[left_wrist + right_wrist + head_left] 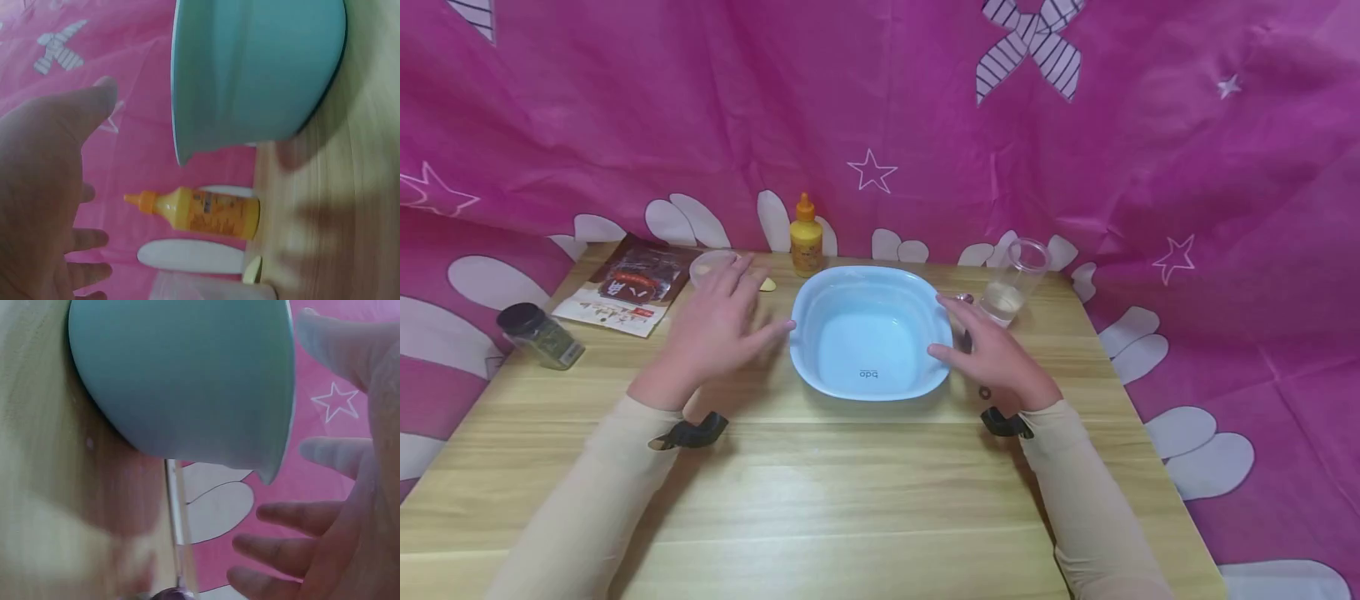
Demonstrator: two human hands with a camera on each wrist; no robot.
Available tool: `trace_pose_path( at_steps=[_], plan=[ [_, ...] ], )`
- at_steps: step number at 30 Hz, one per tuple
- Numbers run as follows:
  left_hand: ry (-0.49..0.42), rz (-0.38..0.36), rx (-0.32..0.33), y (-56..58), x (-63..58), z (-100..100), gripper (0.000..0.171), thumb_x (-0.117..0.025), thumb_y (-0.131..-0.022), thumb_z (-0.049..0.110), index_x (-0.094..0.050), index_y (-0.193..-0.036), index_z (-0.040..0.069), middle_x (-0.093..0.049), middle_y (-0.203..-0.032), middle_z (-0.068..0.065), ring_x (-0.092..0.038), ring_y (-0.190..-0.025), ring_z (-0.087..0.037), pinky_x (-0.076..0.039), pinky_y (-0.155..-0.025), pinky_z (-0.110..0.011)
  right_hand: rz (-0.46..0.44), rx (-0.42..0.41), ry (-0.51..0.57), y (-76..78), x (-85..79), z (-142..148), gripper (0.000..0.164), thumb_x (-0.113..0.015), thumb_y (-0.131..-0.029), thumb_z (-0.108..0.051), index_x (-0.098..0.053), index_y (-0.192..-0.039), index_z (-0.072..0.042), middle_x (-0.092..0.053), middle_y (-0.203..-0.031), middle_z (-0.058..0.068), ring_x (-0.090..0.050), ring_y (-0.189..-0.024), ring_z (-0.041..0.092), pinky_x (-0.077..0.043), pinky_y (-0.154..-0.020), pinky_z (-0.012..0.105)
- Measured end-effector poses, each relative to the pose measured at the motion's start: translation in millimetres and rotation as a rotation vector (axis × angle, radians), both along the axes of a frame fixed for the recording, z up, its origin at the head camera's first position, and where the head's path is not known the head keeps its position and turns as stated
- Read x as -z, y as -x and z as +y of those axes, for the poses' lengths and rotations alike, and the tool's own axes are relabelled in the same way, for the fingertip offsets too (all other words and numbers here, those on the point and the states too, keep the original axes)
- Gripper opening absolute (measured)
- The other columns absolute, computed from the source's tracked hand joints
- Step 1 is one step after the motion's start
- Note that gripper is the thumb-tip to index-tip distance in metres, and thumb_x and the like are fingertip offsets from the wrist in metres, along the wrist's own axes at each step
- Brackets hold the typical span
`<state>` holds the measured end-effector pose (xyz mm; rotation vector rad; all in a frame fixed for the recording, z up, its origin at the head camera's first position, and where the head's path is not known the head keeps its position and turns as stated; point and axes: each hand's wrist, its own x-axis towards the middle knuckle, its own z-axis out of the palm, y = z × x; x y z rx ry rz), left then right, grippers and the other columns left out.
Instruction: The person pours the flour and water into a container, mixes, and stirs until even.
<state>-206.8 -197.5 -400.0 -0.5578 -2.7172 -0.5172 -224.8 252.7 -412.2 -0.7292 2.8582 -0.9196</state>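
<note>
A light blue plastic basin (865, 337) stands in the middle of the wooden table, a small dark mark on its near inner side. My left hand (711, 329) hovers to its left, fingers extended. In the left wrist view the thumb (94, 106) is apart from the basin wall (269, 69). At the right rim is my right hand (992, 354), its fingers spread and relaxed. The right wrist view puts its thumb (331, 347) close beside the rim; contact is hard to tell. Neither hand holds anything.
Behind the basin stands a yellow squeeze bottle (807, 246). A clear cup (1013, 287) with some liquid is at the right. On the left are a brown-and-white packet (632, 287), a dark-lidded spice jar (542, 336), and a clear container (706, 265) beside a yellowish piece (767, 284). Pink curtain surrounds the table.
</note>
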Motion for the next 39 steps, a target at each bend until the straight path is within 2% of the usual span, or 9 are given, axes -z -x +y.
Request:
trace_pose_path(
  at_steps=[5, 12, 18, 24, 29, 34, 39],
  plan=[
    [-0.060, 0.047, -0.020, 7.7, 5.4, -13.4, 0.092, -0.077, -0.098, 0.057, -0.048, -0.165, 0.002, -0.043, -0.168, -0.031, -0.035, -0.160, -0.050, -0.030, -0.129, -0.070, -0.107, -0.010, 0.133, 4.8, 8.8, 3.6, 0.083, -0.078, -0.103, -0.054, -0.042, -0.173, -0.028, -0.041, -0.177, -0.002, -0.034, -0.164, 0.027, -0.033, -0.130, 0.064],
    [-0.147, 0.001, -0.114, 14.8, 8.8, -27.8, 0.098, -0.077, -0.098, 0.059, -0.041, -0.169, 0.002, -0.041, -0.171, -0.028, -0.032, -0.162, -0.049, -0.030, -0.128, -0.073, -0.229, -0.077, 0.327, 10.5, 19.8, 7.3, 0.072, -0.079, -0.107, -0.033, -0.047, -0.170, -0.022, -0.043, -0.175, 0.007, -0.054, -0.151, 0.042, -0.050, -0.119, 0.055],
    [-0.233, -0.030, -0.150, 23.0, 16.0, -38.0, 0.106, -0.082, -0.096, 0.057, -0.032, -0.172, 0.002, -0.040, -0.171, -0.030, -0.034, -0.160, -0.051, -0.031, -0.127, -0.074, -0.277, -0.063, 0.373, 11.5, 28.7, 11.6, 0.068, -0.081, -0.105, -0.031, -0.052, -0.167, -0.025, -0.047, -0.172, 0.006, -0.057, -0.147, 0.040, -0.052, -0.117, 0.055],
    [-0.309, -0.102, -0.206, 26.0, 24.6, -44.6, 0.115, -0.086, -0.093, 0.057, -0.023, -0.176, 0.005, -0.036, -0.174, -0.030, -0.034, -0.159, -0.051, -0.031, -0.126, -0.075, -0.301, -0.059, 0.423, 11.6, 34.7, 12.1, 0.067, -0.082, -0.105, -0.027, -0.054, -0.166, -0.023, -0.050, -0.170, 0.008, -0.057, -0.148, 0.039, -0.049, -0.120, 0.056],
    [-0.370, -0.125, -0.248, 28.9, 32.1, -48.7, 0.117, -0.087, -0.093, 0.054, -0.021, -0.176, 0.006, -0.034, -0.174, -0.029, -0.038, -0.155, -0.053, -0.035, -0.122, -0.077, -0.326, -0.034, 0.462, 11.5, 37.9, 9.3, 0.066, -0.083, -0.104, -0.028, -0.055, -0.165, -0.026, -0.050, -0.169, 0.006, -0.059, -0.146, 0.035, -0.048, -0.121, 0.057],
    [-0.514, -0.144, -0.234, 34.5, 42.2, -54.2, 0.114, -0.088, -0.095, 0.044, -0.020, -0.176, 0.003, -0.033, -0.172, -0.031, -0.037, -0.157, -0.052, -0.033, -0.127, -0.072, -0.327, 0.001, 0.474, 10.9, 39.4, 6.1, 0.066, -0.083, -0.104, -0.032, -0.056, -0.164, -0.027, -0.051, -0.168, 0.005, -0.062, -0.142, 0.036, -0.049, -0.120, 0.058],
    [-0.709, -0.231, -0.219, 41.1, 55.0, -62.2, 0.111, -0.089, -0.097, 0.036, -0.018, -0.176, 0.002, -0.035, -0.172, -0.029, -0.040, -0.157, -0.048, -0.040, -0.125, -0.065, -0.338, 0.018, 0.489, 10.1, 41.4, 5.3, 0.065, -0.083, -0.103, -0.034, -0.058, -0.162, -0.028, -0.054, -0.165, 0.005, -0.064, -0.139, 0.036, -0.052, -0.118, 0.056]
  ],
)
